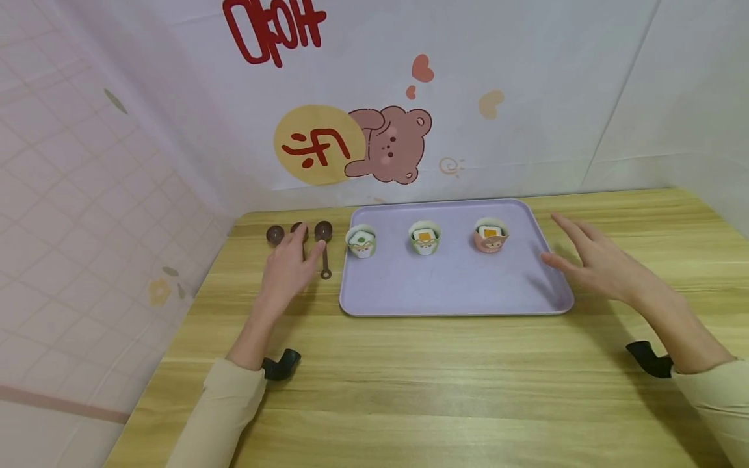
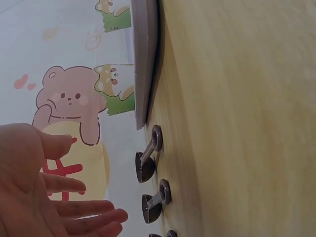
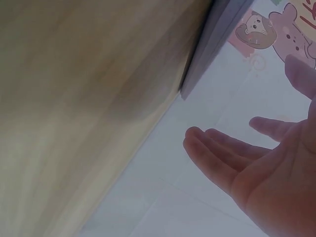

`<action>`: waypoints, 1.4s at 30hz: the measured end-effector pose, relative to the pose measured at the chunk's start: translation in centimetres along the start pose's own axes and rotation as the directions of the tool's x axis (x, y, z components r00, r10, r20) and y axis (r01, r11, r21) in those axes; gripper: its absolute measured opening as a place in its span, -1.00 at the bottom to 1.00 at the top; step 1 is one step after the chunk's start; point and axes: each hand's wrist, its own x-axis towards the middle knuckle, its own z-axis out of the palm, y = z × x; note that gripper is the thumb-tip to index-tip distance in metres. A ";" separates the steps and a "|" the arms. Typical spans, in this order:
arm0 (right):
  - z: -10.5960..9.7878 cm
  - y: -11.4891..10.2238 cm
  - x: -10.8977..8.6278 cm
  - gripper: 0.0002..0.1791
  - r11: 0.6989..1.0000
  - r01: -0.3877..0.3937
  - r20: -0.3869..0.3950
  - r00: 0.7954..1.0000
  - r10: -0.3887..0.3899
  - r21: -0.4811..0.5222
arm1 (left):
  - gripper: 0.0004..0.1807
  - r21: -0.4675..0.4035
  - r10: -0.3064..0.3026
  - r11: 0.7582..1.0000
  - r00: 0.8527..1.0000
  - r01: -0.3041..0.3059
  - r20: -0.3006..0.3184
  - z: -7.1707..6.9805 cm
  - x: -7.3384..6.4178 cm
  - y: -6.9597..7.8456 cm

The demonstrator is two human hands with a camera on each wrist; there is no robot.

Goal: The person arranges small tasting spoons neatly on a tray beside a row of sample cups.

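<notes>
Head view: left hand [image 1: 289,268] covers part of the middle scoop [image 1: 296,227] and the handle of the leftmost scoop [image 1: 274,235]; red lettering [image 1: 254,32] is cut by top edge | Left wrist view: leftmost scoop is cut by lower edge, tray [image 2: 145,59] by upper edge | Right wrist view: right hand [image 3: 261,182] is cut by right edge; tabletop [image 3: 74,123] is blurred

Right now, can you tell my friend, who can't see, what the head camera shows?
A person's left hand hovers over three dark spoons on a wooden table, the right hand near a lilac tray. Three small patterned cups stand in a row on the tray. Behind, a cartoon bear decorates the backdrop.
</notes>
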 end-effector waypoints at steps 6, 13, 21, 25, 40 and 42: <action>0.0 0.4 0.2 -0.02 1.000 -0.003 0.021 1.000 0.003 0.028 | -0.28 -0.038 -0.026 0.999 0.999 0.027 0.029 0.0 0.2 0.0; 0.1 0.9 0.0 -0.09 0.996 0.023 0.026 0.999 -0.026 0.081 | -0.27 -0.099 -0.024 0.995 0.998 0.030 0.059 0.1 0.6 -0.1; 0.2 1.2 -0.1 -0.06 0.994 0.006 0.072 0.997 -0.014 0.113 | -0.30 -0.194 -0.036 0.980 0.995 0.054 0.094 0.3 1.1 -0.6; 0.2 1.2 -0.1 -0.05 0.994 0.004 0.096 0.995 -0.014 0.112 | -0.31 -0.225 -0.049 0.971 0.993 0.073 0.112 0.4 1.3 -1.0; 0.4 1.5 0.1 -0.08 0.996 -0.007 0.145 0.989 -0.005 0.086 | -0.38 -0.229 -0.026 0.972 0.991 0.055 0.129 0.8 1.9 -1.6; 0.4 1.5 0.1 -0.08 0.996 -0.010 0.152 0.988 -0.003 0.086 | -0.39 -0.224 -0.024 0.973 0.991 0.052 0.128 0.8 2.0 -1.7</action>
